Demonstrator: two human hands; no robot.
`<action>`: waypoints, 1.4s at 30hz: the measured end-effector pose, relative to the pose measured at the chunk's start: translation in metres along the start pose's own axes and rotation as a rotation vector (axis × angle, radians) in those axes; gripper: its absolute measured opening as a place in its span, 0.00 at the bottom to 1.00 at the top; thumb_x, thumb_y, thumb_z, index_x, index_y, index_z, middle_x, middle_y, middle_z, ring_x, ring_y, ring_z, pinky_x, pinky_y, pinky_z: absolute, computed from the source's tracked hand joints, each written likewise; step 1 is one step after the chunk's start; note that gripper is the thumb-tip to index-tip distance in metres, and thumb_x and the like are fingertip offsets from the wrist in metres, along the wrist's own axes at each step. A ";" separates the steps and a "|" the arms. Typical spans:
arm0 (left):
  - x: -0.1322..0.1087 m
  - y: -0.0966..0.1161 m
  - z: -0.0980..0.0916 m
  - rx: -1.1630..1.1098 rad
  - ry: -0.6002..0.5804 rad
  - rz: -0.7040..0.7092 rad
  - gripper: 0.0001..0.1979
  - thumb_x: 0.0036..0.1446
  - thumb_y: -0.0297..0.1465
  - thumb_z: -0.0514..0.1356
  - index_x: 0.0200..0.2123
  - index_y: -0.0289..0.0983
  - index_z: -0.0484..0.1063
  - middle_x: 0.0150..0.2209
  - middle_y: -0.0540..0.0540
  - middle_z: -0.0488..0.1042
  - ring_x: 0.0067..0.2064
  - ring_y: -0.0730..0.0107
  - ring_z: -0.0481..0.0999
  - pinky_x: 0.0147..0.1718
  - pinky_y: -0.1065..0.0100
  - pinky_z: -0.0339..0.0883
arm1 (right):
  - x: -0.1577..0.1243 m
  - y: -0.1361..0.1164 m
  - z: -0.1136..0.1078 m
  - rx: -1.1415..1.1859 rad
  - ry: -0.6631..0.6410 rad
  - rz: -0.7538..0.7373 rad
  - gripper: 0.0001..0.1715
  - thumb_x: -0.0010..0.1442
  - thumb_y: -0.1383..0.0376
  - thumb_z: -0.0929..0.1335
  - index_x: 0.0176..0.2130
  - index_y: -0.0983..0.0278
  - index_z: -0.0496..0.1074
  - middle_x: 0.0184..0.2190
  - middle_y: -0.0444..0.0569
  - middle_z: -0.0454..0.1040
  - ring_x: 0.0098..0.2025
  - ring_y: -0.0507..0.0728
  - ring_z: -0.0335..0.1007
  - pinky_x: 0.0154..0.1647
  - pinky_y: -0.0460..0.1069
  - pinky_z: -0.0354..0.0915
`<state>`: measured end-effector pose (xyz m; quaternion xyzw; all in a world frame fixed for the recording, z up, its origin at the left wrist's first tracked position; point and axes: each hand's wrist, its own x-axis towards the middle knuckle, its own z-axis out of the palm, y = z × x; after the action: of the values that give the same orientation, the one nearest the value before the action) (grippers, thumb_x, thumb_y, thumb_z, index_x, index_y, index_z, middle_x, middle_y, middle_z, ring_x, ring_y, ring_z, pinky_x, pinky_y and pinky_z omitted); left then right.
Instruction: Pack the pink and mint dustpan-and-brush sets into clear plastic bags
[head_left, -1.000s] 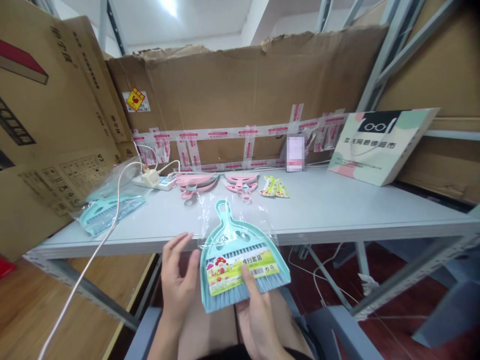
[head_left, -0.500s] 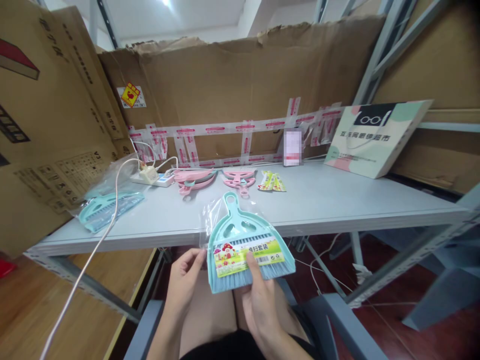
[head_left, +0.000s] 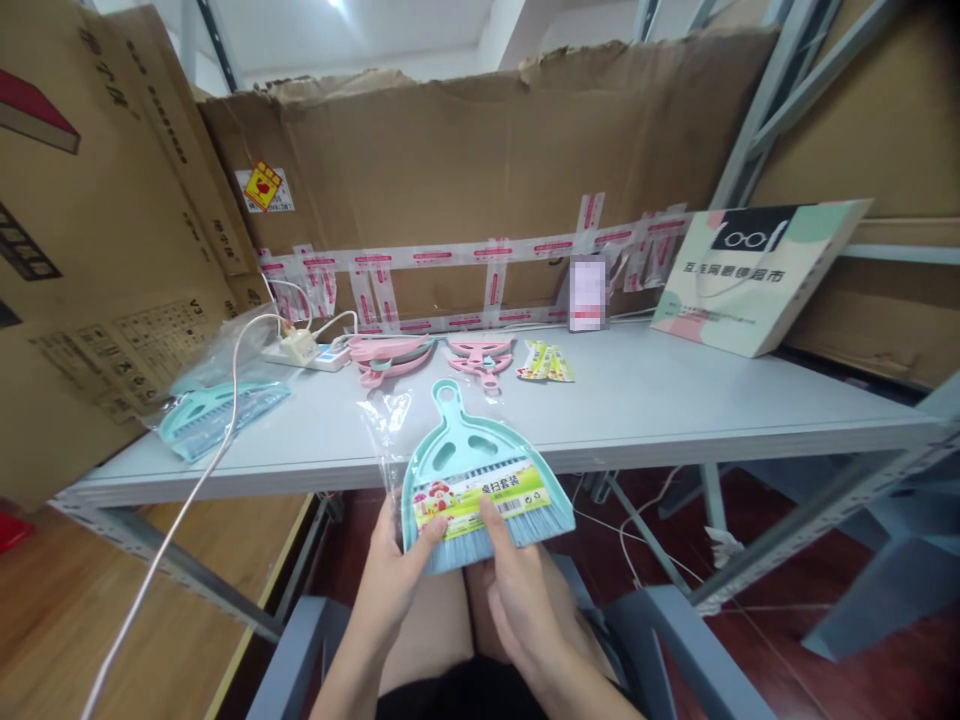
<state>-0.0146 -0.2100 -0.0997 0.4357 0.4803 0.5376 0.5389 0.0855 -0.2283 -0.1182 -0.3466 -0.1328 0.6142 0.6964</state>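
Holding the turquoise dustpan (head_left: 461, 450) with both hands, the person has it above the lap, just at the front edge of the worktop (head_left: 645, 410). Its handle points away and overlaps the worktop in this view; whether they touch, I cannot tell. The grip of the left hand (head_left: 396, 565) pinches the lower left side, with the thumb in front and the other fingers mostly hidden behind. The right hand (head_left: 521, 595) also pinches the set, its thumb pressing on the printed label (head_left: 517, 488), while its fingers go partly out of sight below the bristles (head_left: 536, 525). The label covers the middle of the brush, so its full shape is not visible. Clear plastic (head_left: 384, 425) sticks out at the left (its edges are difficult to follow).

Farther back lie two pink sets (head_left: 394, 358) (head_left: 480, 362), their parts overlapping, and some label cards (head_left: 545, 362). At the left, another turquoise set (head_left: 217, 412) is blurred by its wrapping and crossed by a white cable (head_left: 180, 535). The phone's screen (head_left: 587, 293) is pixelated and cannot be read.
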 end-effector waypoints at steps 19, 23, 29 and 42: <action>0.000 0.007 -0.010 -0.156 0.041 -0.091 0.29 0.39 0.38 0.70 0.44 0.32 0.68 0.42 0.39 0.77 0.44 0.54 0.76 0.42 0.62 0.70 | 0.016 -0.078 -0.046 -0.387 -0.490 0.121 0.48 0.38 0.59 0.78 0.56 0.58 0.60 0.47 0.54 0.73 0.47 0.61 0.70 0.48 0.56 0.65; -0.002 0.013 -0.008 -0.138 0.053 -0.079 0.35 0.39 0.39 0.70 0.50 0.35 0.64 0.44 0.40 0.76 0.43 0.56 0.76 0.40 0.63 0.70 | 0.015 -0.078 -0.053 -0.379 -0.524 0.120 0.40 0.41 0.60 0.77 0.52 0.60 0.67 0.46 0.55 0.74 0.49 0.61 0.70 0.51 0.58 0.63; 0.000 0.019 -0.009 -0.148 0.035 -0.106 0.37 0.40 0.38 0.70 0.53 0.37 0.60 0.45 0.40 0.75 0.44 0.56 0.76 0.39 0.64 0.71 | 0.018 -0.083 -0.058 -0.367 -0.533 0.136 0.38 0.36 0.63 0.79 0.49 0.62 0.72 0.41 0.54 0.77 0.46 0.61 0.72 0.50 0.56 0.66; 0.005 0.028 -0.009 -0.007 0.083 -0.069 0.39 0.43 0.39 0.67 0.58 0.42 0.55 0.45 0.42 0.73 0.32 0.66 0.76 0.26 0.70 0.71 | 0.017 -0.053 -0.035 -0.403 -0.001 -0.091 0.23 0.37 0.51 0.77 0.16 0.68 0.71 0.13 0.45 0.69 0.17 0.47 0.62 0.19 0.42 0.63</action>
<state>-0.0287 -0.2040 -0.0734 0.3944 0.5152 0.5378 0.5382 0.1512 -0.2232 -0.1133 -0.4724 -0.2687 0.5432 0.6400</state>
